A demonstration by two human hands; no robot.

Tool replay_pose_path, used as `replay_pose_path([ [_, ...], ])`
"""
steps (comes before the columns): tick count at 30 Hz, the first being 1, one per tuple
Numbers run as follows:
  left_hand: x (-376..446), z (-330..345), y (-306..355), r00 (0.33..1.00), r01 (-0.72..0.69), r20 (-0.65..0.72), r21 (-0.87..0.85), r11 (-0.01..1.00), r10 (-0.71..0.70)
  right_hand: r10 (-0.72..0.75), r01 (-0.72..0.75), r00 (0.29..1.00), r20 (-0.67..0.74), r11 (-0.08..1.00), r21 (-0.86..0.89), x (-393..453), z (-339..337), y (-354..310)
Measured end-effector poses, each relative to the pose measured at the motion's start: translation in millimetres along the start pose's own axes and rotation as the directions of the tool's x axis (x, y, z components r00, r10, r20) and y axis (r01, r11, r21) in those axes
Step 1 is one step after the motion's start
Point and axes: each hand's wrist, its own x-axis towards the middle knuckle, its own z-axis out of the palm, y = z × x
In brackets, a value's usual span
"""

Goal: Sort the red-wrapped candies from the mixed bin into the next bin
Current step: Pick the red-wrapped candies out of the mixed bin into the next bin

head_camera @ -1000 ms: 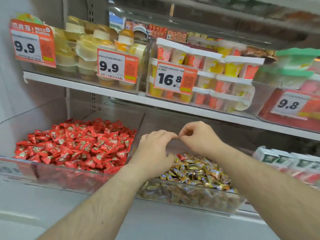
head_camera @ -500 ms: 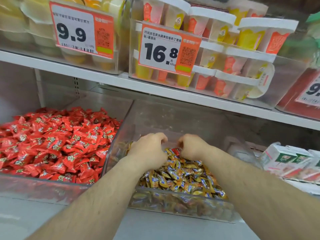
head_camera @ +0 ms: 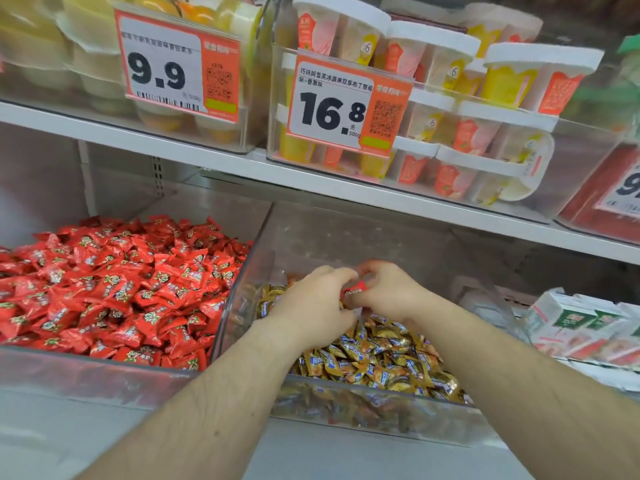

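Note:
A clear mixed bin [head_camera: 346, 237] holds gold-and-blue wrapped candies [head_camera: 377, 362]. Both my hands reach into its far part, fingertips together. A single red-wrapped candy [head_camera: 354, 289] sits between them just above the gold pile. My left hand [head_camera: 311, 306] has its fingers curled onto the candy's left end. My right hand [head_camera: 388, 292] pinches its right end between thumb and curled fingers. To the left stands the neighbouring clear bin [head_camera: 86, 372], heaped with red-wrapped candies [head_camera: 114, 289].
A white shelf [head_camera: 311, 174] hangs low over both bins, carrying clear boxes of pudding cups [head_camera: 450, 98] with price tags 9.9 [head_camera: 176, 67] and 16.8 [head_camera: 346, 102]. Small white-and-green cartons [head_camera: 581, 323] lie to the right of the mixed bin.
My hands dropped from above the mixed bin into its gold candies, and a red candy now shows between their fingertips. The view moved closer to the shelf.

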Motion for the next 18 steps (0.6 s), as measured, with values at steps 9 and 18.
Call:
replay_pose_path([
  [9,-16,-1,17,0.993,-0.075,-0.098,-0.018,0.997,0.073,0.089,-0.150,0.959,0.268,0.965,0.216,-58,-27,-12],
  [18,-34,-6,11,0.989,0.070,-0.142,0.127,0.989,-0.052,0.480,-0.425,0.877,-0.001,0.775,-0.467,-78,-72,-6],
])
